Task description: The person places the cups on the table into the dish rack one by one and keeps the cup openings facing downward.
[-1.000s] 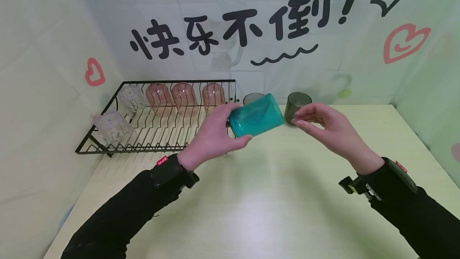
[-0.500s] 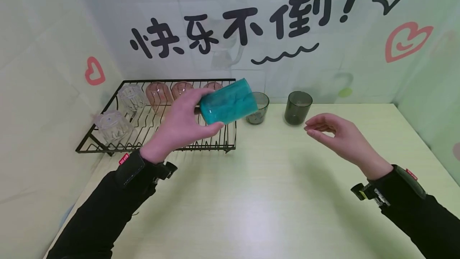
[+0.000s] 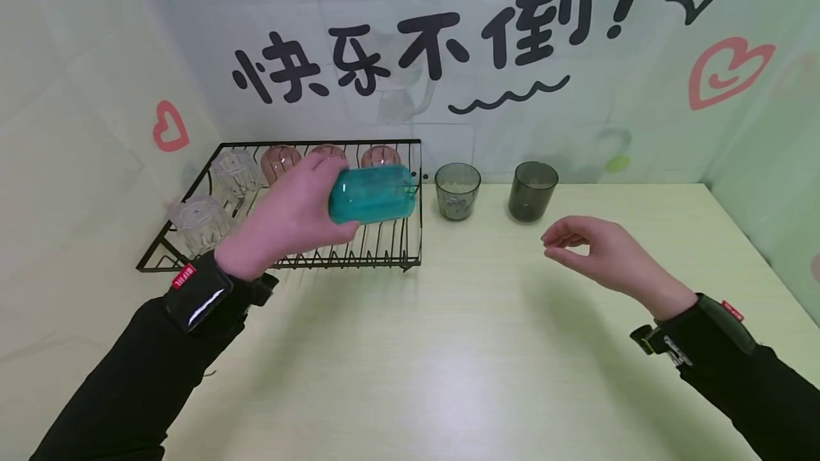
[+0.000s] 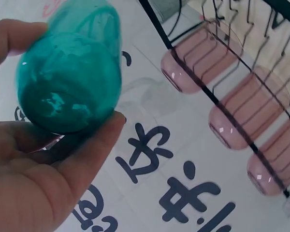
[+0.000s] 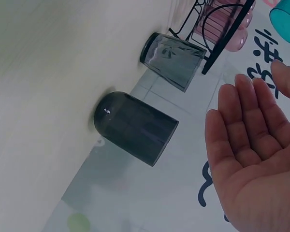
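My left hand (image 3: 291, 205) grips a teal glass (image 3: 373, 194) by its base end, holding it sideways in front of the black wire rack (image 3: 410, 260). In the left wrist view the rounded bottom of the teal glass (image 4: 67, 87) faces the camera, with fingers and thumb curled round it. Over the table to the right, my right hand (image 3: 592, 255) hangs with relaxed fingers and holds nothing. The right wrist view shows its bare palm (image 5: 261, 159). Nearest to it stands a dark grey glass (image 3: 532, 192).
On the rack sit several upside-down pink glasses (image 3: 381, 156) at the back and two clear glasses (image 3: 201, 223) at the left. A lighter grey glass (image 3: 457, 192) stands upright on the table (image 3: 448, 347), right of the rack. A printed cloth wall (image 3: 359, 112) rises behind.
My left hand has carried the teal glass leftward, from the front of the grey glasses to over the rack, and levelled it. My right hand has drawn slightly back and to the right.
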